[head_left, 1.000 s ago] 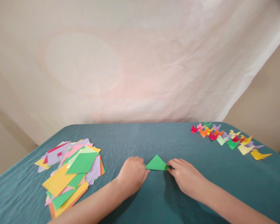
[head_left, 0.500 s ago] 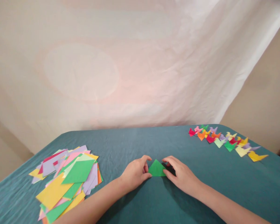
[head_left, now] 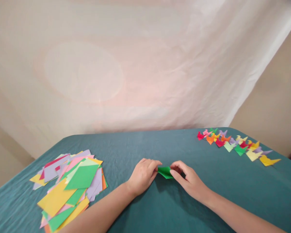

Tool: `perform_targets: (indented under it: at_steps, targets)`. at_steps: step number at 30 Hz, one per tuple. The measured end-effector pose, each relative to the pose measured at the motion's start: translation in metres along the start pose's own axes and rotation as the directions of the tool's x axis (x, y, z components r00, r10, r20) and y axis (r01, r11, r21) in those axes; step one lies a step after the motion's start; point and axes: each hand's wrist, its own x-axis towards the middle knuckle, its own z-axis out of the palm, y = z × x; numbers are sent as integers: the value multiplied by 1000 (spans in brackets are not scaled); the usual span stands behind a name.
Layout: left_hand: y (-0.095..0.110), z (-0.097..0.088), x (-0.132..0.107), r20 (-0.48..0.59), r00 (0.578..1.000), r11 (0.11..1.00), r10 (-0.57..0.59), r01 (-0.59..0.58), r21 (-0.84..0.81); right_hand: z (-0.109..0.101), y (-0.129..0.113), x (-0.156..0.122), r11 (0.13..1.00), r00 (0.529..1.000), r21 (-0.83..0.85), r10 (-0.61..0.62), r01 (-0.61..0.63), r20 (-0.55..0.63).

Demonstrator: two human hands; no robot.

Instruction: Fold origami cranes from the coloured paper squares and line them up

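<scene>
Just below the centre of the frame, your two bare hands meet over a small green folded paper (head_left: 165,172), which sits low on the teal table cloth (head_left: 160,142). Your left hand (head_left: 143,174) has its fingertips closed on the paper's left corner, and your right hand (head_left: 188,181) pinches the right edge between thumb and forefinger, so both hands are clamped lightly on it. The paper looks thin, very light and easily creased, so it probably handles best by its corners and folded edges, with gentle pressure. At the lower left lies a loose pile of coloured paper squares (head_left: 70,184) in green, yellow, lilac and pink. At the right, towards the table's far edge, runs a row of small folded paper figures (head_left: 235,145). A pale backdrop sheet (head_left: 135,64) fills the upper frame.
</scene>
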Motion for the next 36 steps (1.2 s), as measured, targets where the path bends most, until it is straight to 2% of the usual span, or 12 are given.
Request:
perform_targets:
  at_steps: [6, 13, 18, 22, 30, 36]
  targets:
    - [6, -2, 0, 2, 996, 987, 91, -90, 136, 6, 10, 1, 1000, 997, -23, 9, -11, -82]
    - [17, -5, -2, 67, 962, 953, 264, -271, 135, 8, 19, 3, 1000, 984, 14, 24, -22, -175]
    - [15, -5, -1, 62, 965, 958, 253, -259, 125, 4, 21, 3, 999, 980, -44, 17, -26, -200]
    - [12, -6, -1, 72, 971, 969, 227, -233, 82, -2, 24, 5, 994, 990, -105, 8, -24, -143]
    - [9, -3, -2, 96, 972, 976, 215, -218, 22, -7, 25, 6, 930, 981, -326, -191, 168, -39]
    - [9, -3, -2, 106, 972, 978, 208, -210, 8, -6, 18, 7, 873, 963, -410, -264, 262, 53]
